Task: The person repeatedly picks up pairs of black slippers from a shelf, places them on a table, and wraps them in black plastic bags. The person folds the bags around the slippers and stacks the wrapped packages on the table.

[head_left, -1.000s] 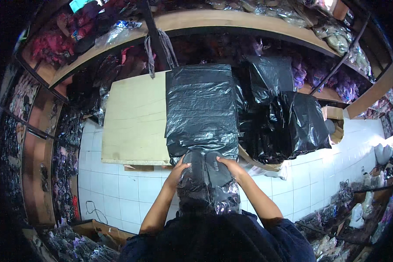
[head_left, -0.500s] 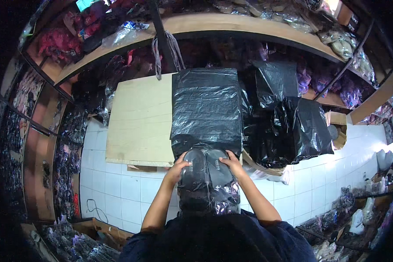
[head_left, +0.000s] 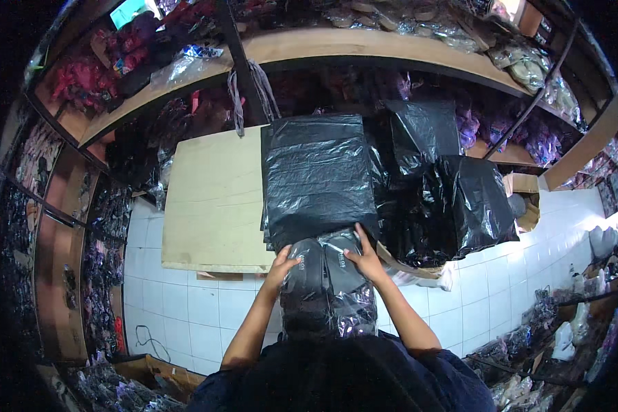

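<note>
A pair of dark sandals (head_left: 305, 283) in clear plastic lies close in front of my body, their soles side by side and lettered at the far end. My left hand (head_left: 279, 269) grips the left edge of the pair, thumb on top. On the right edge my right hand (head_left: 366, 259) holds the pair with its thumb on top, while its forefinger stretches forward along the plastic. Just beyond my fingers lies a stack of black plastic bags (head_left: 319, 178). Its near edge meets the far end of the wrapped pair.
A pale cardboard sheet (head_left: 213, 206) lies left of the black bags. More black plastic (head_left: 484, 202) is heaped on the right, beside an open cardboard box (head_left: 525, 199). Wooden shelves (head_left: 364, 47) full of wrapped goods run along the back. White floor tiles (head_left: 206, 309) show below.
My view has shifted slightly, so the bags and cardboard appear a little further left. My right forefinger has straightened forward. Both hands still hold the wrapped sandals.
</note>
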The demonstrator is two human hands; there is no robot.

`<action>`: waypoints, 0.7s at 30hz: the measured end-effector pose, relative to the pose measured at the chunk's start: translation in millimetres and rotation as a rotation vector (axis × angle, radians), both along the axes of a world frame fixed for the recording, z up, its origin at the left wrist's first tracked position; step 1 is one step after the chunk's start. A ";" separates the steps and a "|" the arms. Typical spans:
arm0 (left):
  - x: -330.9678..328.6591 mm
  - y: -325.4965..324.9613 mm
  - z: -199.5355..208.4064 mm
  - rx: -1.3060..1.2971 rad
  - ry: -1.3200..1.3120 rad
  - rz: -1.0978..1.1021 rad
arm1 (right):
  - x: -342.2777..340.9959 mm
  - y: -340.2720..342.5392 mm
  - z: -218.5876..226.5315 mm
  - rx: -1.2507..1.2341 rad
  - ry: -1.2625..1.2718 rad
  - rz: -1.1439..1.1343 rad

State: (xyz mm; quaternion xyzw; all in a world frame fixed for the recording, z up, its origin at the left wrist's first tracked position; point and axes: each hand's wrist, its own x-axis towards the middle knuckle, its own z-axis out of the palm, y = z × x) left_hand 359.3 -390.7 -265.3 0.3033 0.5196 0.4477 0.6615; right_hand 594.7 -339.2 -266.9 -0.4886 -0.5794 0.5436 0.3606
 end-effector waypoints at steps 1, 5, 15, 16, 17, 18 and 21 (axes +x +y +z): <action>-1.0 0.5 2.6 -0.017 0.002 -0.027 | 2.5 0.9 -6.0 -0.029 -0.076 0.014; 0.5 -0.1 15.8 -0.092 -0.129 -0.080 | 1.4 -0.7 16.3 -0.097 -0.308 -0.036; -0.5 -13.6 -10.5 -0.029 0.463 0.345 | 1.7 -4.8 27.3 -0.064 -0.450 -0.364; 3.0 -14.3 -13.1 0.006 0.401 0.448 | 2.6 -6.6 26.8 -0.064 -0.416 -0.424; 6.5 -12.9 -13.3 0.044 0.338 0.546 | 0.1 -7.0 18.6 0.186 -0.537 -0.551; 8.8 -11.2 -12.8 0.082 0.273 0.644 | 1.8 -6.3 12.9 0.172 -0.592 -0.567; -13.5 -12.1 -25.1 0.082 0.343 0.305 | 0.2 -3.8 5.7 0.132 -0.716 -0.616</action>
